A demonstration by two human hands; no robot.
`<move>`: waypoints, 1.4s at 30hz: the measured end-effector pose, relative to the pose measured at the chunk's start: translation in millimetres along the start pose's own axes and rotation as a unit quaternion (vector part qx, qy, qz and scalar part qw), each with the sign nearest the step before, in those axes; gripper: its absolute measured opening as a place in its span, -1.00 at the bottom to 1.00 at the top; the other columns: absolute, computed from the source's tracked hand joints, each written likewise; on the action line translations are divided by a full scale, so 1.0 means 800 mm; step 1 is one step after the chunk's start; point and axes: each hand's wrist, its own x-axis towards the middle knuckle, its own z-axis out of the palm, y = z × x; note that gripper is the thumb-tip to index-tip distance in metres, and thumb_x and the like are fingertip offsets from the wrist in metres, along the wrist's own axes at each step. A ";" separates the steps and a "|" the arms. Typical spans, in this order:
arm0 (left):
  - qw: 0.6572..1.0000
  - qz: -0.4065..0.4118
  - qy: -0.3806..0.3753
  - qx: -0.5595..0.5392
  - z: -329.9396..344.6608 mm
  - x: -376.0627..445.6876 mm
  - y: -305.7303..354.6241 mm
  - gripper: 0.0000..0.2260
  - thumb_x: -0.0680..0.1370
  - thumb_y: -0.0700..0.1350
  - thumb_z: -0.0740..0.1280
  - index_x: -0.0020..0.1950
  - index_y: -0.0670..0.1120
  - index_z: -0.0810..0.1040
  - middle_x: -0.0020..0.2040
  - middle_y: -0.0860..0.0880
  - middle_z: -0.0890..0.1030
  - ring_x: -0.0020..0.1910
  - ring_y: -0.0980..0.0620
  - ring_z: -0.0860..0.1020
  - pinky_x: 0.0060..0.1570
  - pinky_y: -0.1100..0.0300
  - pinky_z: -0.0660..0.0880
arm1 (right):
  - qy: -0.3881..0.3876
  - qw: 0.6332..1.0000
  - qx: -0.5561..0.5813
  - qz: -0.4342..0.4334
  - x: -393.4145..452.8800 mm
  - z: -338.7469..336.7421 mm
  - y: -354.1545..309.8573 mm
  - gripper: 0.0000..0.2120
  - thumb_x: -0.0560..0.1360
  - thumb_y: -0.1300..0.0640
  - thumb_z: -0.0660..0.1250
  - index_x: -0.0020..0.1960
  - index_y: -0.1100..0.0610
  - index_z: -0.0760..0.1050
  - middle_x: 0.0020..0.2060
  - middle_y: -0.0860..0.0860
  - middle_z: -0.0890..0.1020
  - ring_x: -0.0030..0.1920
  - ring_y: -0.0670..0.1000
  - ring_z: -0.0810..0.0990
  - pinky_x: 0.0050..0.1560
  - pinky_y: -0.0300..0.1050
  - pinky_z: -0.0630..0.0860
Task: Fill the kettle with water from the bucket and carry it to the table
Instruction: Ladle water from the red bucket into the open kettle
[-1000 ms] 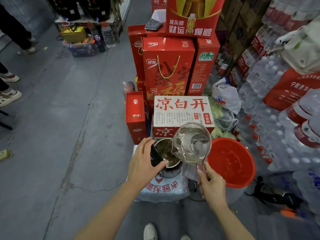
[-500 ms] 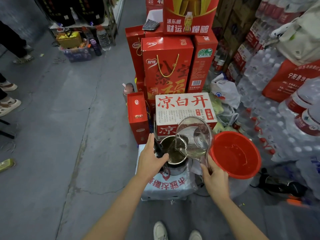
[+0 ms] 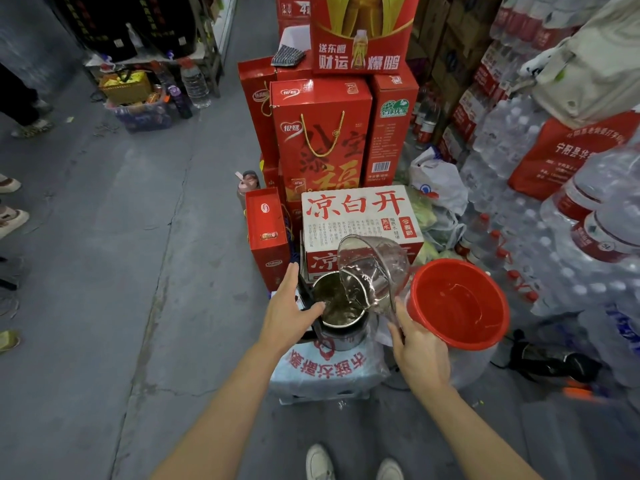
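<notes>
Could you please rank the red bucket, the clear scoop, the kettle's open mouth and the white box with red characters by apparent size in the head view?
1. White box
2. Red bucket
3. Clear scoop
4. Kettle mouth
Box and bucket look close; the box sits farther away.

Both my forearms reached forward, bare. Left hand (image 3: 289, 311) lay flat, fingers straight, thumb out sideways, gripping nothing I could see. Right hand (image 3: 420, 353) was curled closed round handle.
</notes>
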 end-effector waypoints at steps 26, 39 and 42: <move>0.988 -0.023 0.153 -0.007 0.053 -0.019 0.018 -0.39 0.62 -0.11 0.25 0.39 0.53 0.11 0.37 0.18 0.38 0.26 -0.01 0.50 0.25 -0.10 0.47 | -0.117 0.964 -0.063 0.232 0.052 -0.027 0.228 -0.43 0.69 0.04 0.12 0.65 -0.11 0.03 0.14 0.17 0.68 0.10 0.22 0.67 -0.11 -0.04 0.43; 0.981 -0.071 0.179 -0.024 0.065 -0.017 0.006 -0.45 0.64 -0.14 0.22 0.59 0.11 0.11 0.51 -0.07 0.36 0.33 -0.12 0.48 0.28 -0.05 0.40 | -0.210 0.909 0.127 0.336 0.125 0.053 0.263 -0.43 0.61 0.17 0.20 0.60 -0.04 0.25 -0.04 0.17 0.70 -0.14 0.14 0.71 -0.19 -0.11 0.64; 0.981 -0.067 0.182 -0.014 0.066 -0.016 0.008 -0.45 0.64 -0.14 0.22 0.59 0.09 0.12 0.51 -0.08 0.36 0.35 -0.14 0.47 0.29 -0.06 0.39 | -0.170 0.819 0.354 0.418 0.112 0.054 0.277 -0.43 0.63 0.29 0.26 0.60 0.06 0.24 -0.48 0.13 0.51 -0.64 -0.02 0.43 -0.67 -0.22 0.33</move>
